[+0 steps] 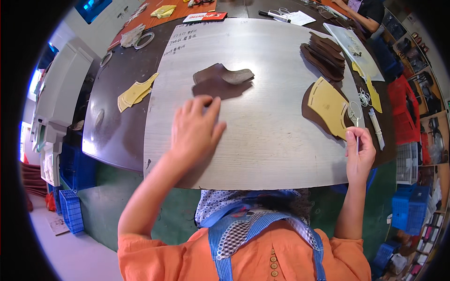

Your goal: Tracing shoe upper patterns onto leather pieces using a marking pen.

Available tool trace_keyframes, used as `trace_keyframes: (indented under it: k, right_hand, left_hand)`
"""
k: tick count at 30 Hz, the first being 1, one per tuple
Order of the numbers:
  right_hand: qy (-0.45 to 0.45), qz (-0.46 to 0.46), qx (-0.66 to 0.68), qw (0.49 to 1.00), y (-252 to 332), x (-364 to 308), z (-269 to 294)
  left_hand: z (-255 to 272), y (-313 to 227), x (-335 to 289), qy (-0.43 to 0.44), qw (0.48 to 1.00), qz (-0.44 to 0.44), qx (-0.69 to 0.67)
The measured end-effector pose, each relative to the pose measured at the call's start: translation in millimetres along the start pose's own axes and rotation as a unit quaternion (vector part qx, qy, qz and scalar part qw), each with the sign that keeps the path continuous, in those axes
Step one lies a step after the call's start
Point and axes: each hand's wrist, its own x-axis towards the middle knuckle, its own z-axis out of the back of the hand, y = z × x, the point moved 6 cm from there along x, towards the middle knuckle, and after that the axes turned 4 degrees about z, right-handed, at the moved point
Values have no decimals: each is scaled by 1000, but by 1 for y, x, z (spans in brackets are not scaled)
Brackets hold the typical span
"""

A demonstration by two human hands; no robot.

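A cut piece of dark brown leather (218,82), one edge curled over to its paler underside, lies on the pale board (262,150). My left hand (194,129) is at its near edge, palm down with fingers apart; whether the fingertips touch the leather I cannot tell. At the right, my right hand (361,147) pinches a thin white stick (357,129), pen-like and upright. That hand is beside the lower corner of a yellow slotted template (328,105), which rests on another brown leather piece (310,110).
Brown leather pieces (323,56) are piled at the board's far right. Yellow templates (137,95) lie left of the board on the dark table (112,136). White string (364,97) and a white tray (354,49) sit to the right. Another person's arm (363,18) shows at the far right.
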Motion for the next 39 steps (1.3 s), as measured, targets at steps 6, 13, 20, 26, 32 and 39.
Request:
trace_keyframes:
  k: [6,13,20,26,32,39]
  right_hand:
    - [141,-137,200,960,22,-21,-40]
    - [271,-146,149,940,42,-50,-86]
    - [272,46,-29,961,63,-42,-94]
    - [193,-7,119,974,61,-17,-94]
    - [237,59,69,967,67,-11,-137]
    - [271,86,-26,958,74,-37,-96]
  left_hand:
    - [10,-67,-74,93,986,-107,-89]
    - [4,-95,-76,6,966,-123,-229]
    - [-10,-97,-79,19,974,-101,-201]
    - [-8,-99,-78,30,978,-95,-186]
    - [-14,-100,-77,37,974,-118,-189]
    - [-11,-100,-78,25,978,-112,-173]
